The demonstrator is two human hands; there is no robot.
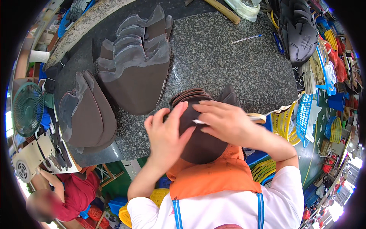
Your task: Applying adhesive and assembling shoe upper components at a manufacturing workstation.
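A dark brown shoe-upper piece (204, 145) lies in front of me at the near table edge, its rounded end over my orange apron. Behind it, more curved dark pieces (192, 94) form a stack. My left hand (167, 128) rests at the left side of the piece, thumb and index finger spread apart over it. My right hand (225, 118) reaches across from the right with bent fingers. A small white strip (198, 121) sticks out between its fingertips, above the dark surface. Part of the piece is hidden under both hands.
Overlapping dark uppers with grey edges (133, 87) lie on the speckled stone table (225, 57), with another pile (87, 114) to their left. Farther off are a pen (246, 39) and a wooden handle (225, 11). Baskets (305, 114) stand right; a person in red (78, 194) sits lower left.
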